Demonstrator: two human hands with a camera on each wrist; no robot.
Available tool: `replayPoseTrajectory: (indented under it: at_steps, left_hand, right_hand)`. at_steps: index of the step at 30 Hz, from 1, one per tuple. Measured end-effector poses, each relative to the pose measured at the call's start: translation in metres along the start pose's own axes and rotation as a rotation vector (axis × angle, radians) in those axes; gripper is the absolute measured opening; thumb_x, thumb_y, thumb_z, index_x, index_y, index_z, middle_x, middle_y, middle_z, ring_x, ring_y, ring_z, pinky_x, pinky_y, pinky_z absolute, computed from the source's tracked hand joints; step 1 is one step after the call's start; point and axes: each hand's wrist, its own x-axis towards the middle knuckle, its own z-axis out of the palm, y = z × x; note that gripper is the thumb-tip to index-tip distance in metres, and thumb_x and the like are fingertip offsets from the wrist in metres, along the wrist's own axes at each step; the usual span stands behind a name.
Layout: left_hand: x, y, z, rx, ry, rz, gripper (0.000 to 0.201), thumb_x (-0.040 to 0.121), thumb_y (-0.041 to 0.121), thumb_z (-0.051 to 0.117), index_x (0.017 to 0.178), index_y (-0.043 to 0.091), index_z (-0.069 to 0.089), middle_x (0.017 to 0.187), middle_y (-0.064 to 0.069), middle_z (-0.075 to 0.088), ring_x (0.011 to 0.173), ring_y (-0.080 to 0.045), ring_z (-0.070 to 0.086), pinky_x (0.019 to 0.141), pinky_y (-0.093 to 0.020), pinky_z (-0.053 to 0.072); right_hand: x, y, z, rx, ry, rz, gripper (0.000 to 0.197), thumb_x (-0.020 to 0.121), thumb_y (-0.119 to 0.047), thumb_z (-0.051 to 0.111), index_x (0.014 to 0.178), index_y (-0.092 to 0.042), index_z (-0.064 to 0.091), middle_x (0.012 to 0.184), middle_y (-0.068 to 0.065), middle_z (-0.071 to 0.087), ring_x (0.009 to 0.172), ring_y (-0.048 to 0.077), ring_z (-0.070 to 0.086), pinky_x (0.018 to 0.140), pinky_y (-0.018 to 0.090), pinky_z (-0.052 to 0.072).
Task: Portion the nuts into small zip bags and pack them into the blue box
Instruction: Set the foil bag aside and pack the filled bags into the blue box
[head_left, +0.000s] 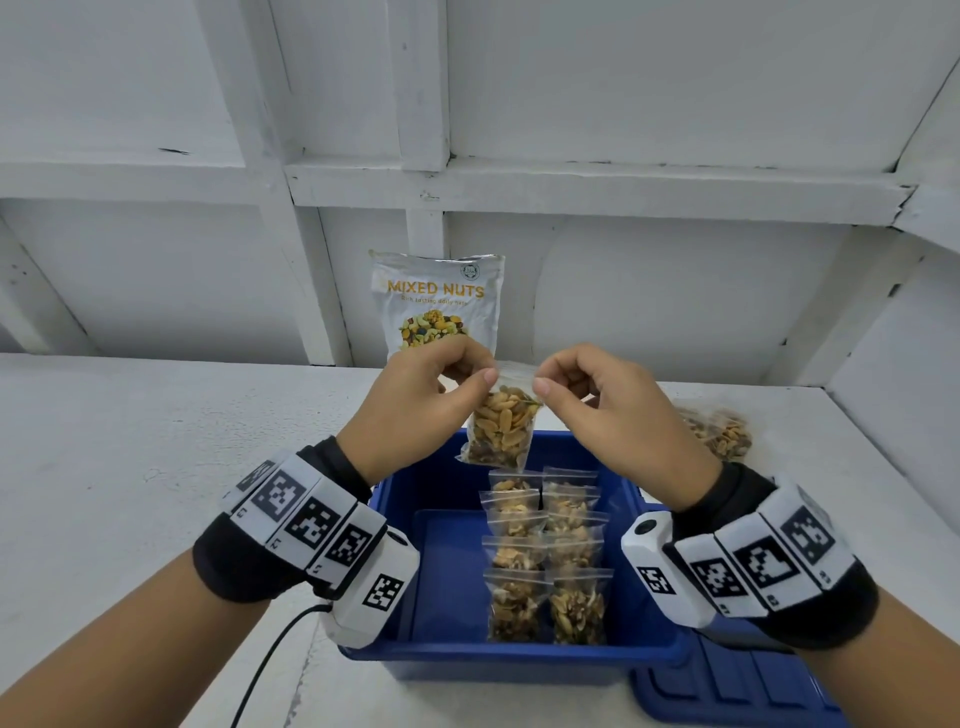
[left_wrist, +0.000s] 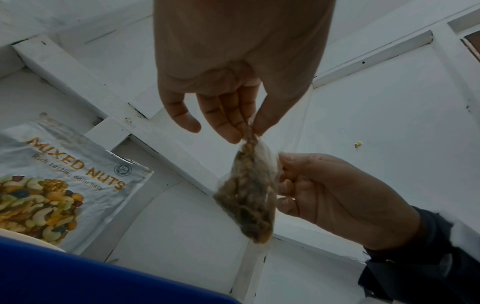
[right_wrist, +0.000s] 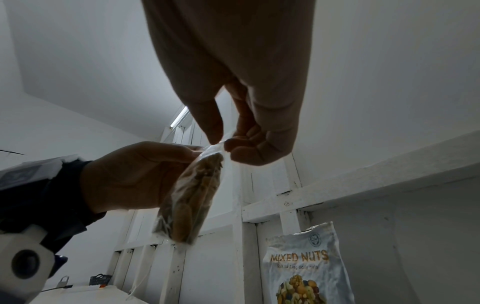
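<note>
A small clear zip bag (head_left: 503, 427) full of nuts hangs above the far end of the blue box (head_left: 452, 545). My left hand (head_left: 431, 400) pinches its top left corner and my right hand (head_left: 587, 400) pinches the top right corner. In the left wrist view the zip bag (left_wrist: 249, 195) dangles from the left hand (left_wrist: 233, 115) with the right hand (left_wrist: 332, 193) beside it. In the right wrist view the zip bag (right_wrist: 189, 197) hangs under the right hand (right_wrist: 241, 123). Several filled bags (head_left: 545, 556) stand in two rows inside the box.
A white "MIXED NUTS" pouch (head_left: 439, 306) stands against the back wall behind the hands. A loose bag of nuts (head_left: 722, 431) lies on the white table (head_left: 130, 441) right of the box. A blue lid (head_left: 737, 686) lies under the box's right front corner.
</note>
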Motion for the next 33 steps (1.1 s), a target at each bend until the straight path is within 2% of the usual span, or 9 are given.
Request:
replayPoseTrajectory:
  at_steps: [4,9,15,17,21,26,29,33]
  left_hand:
    - [0.0,0.001,0.0,-0.031,0.004,-0.018,0.02,0.088,0.008,0.058,0.076,0.024,0.058,0.075,0.011,0.06,0.072,0.002,0.054,0.062,-0.007,0.04]
    - [-0.001,0.006,0.001,-0.009,-0.042,0.026,0.005,0.087,0.01,0.061,0.086,0.015,0.062,0.079,0.011,0.061,0.074,0.005,0.054,0.063,-0.004,0.038]
    - [-0.001,0.002,0.004,0.035,0.011,0.085,0.01,0.086,0.006,0.062,0.082,0.016,0.062,0.075,0.011,0.06,0.076,0.002,0.052,0.067,-0.003,0.036]
    - [-0.001,0.002,0.005,0.023,0.003,0.082,0.011,0.086,0.006,0.061,0.081,0.016,0.061,0.075,0.01,0.06,0.075,0.003,0.052,0.067,-0.003,0.036]
    - [-0.001,0.001,0.008,-0.008,-0.012,0.058,0.005,0.082,0.02,0.055,0.081,0.017,0.059,0.076,0.009,0.059,0.073,0.007,0.052,0.065,-0.003,0.036]
    - [-0.001,0.002,0.009,-0.005,-0.046,0.076,0.012,0.081,0.025,0.055,0.087,0.017,0.062,0.083,0.003,0.064,0.078,0.001,0.054,0.066,-0.003,0.036]
    - [0.0,0.001,0.011,0.004,-0.033,0.102,0.007,0.082,0.022,0.055,0.084,0.017,0.06,0.081,0.008,0.061,0.078,0.007,0.052,0.069,-0.002,0.036]
    - [0.001,-0.003,0.012,0.05,-0.009,0.153,0.004,0.084,0.022,0.056,0.083,0.018,0.058,0.081,0.012,0.057,0.08,0.009,0.049,0.072,-0.002,0.034]
  right_hand:
    - [0.0,0.001,0.001,-0.036,0.008,-0.03,0.006,0.09,-0.015,0.056,0.086,-0.019,0.059,0.076,-0.013,0.056,0.073,-0.005,0.05,0.066,0.007,0.041]
    - [-0.001,0.001,0.001,-0.085,0.015,-0.061,0.01,0.09,-0.014,0.055,0.081,-0.019,0.057,0.072,-0.012,0.054,0.073,0.002,0.05,0.063,0.01,0.041]
    - [-0.001,-0.001,0.001,-0.074,0.017,-0.074,0.008,0.089,-0.011,0.056,0.082,-0.014,0.058,0.075,-0.008,0.055,0.076,0.008,0.05,0.065,0.014,0.042]
    - [-0.001,-0.001,0.002,-0.059,0.012,-0.073,0.006,0.089,-0.012,0.057,0.084,-0.016,0.059,0.076,-0.006,0.056,0.077,0.009,0.051,0.064,0.012,0.042]
    - [0.0,0.0,0.002,-0.079,0.005,-0.089,0.007,0.087,-0.011,0.059,0.082,-0.015,0.06,0.075,-0.008,0.056,0.077,0.009,0.05,0.065,0.012,0.041]
    - [-0.001,0.0,0.002,-0.088,0.012,-0.126,0.005,0.086,-0.007,0.06,0.082,-0.006,0.063,0.074,-0.001,0.058,0.074,0.011,0.05,0.062,0.01,0.04]
    - [0.0,-0.001,0.002,-0.079,0.005,-0.12,0.006,0.086,-0.006,0.059,0.082,-0.007,0.062,0.072,-0.005,0.055,0.072,0.008,0.049,0.062,0.009,0.039]
    - [-0.001,-0.001,0.003,-0.071,-0.01,-0.092,0.005,0.087,-0.009,0.058,0.084,-0.011,0.061,0.073,-0.007,0.055,0.072,0.009,0.049,0.062,0.012,0.041]
